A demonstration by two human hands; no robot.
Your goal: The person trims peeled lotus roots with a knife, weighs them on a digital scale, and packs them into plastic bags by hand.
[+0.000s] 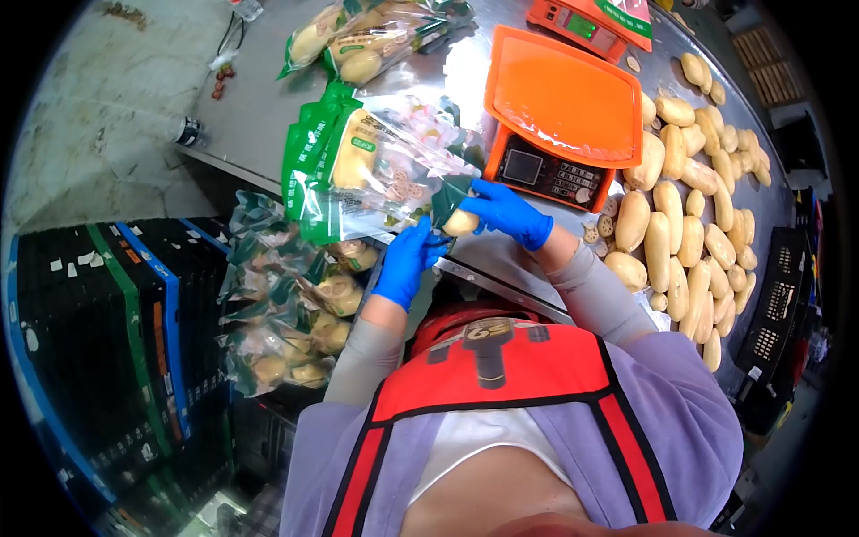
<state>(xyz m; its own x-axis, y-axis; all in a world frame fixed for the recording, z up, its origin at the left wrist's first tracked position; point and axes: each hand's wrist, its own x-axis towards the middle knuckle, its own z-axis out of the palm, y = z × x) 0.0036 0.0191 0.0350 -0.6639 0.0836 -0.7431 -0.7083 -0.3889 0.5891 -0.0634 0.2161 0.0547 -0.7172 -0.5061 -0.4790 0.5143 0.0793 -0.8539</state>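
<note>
My left hand (pixel 409 261), in a blue glove, is closed on the near edge of a clear printed bag at the metal table's front edge. My right hand (pixel 508 213), also gloved in blue, grips the bag's open end around a pale lotus root piece (pixel 461 223). This piece lies between both hands, partly inside the bag. Under and behind it is a stack of green and clear printed bags (pixel 313 170), with a lotus root (pixel 355 150) showing in one. Just right of the stack stands an orange scale (pixel 565 98).
Many lotus roots (pixel 663 242) are piled on the right of the metal table (pixel 255 116). Filled bags (pixel 362 40) lie at the back. More packed bags (pixel 291 313) fill a container at lower left, beside stacked black crates (pixel 80 322). A second scale (pixel 586 27) stands behind.
</note>
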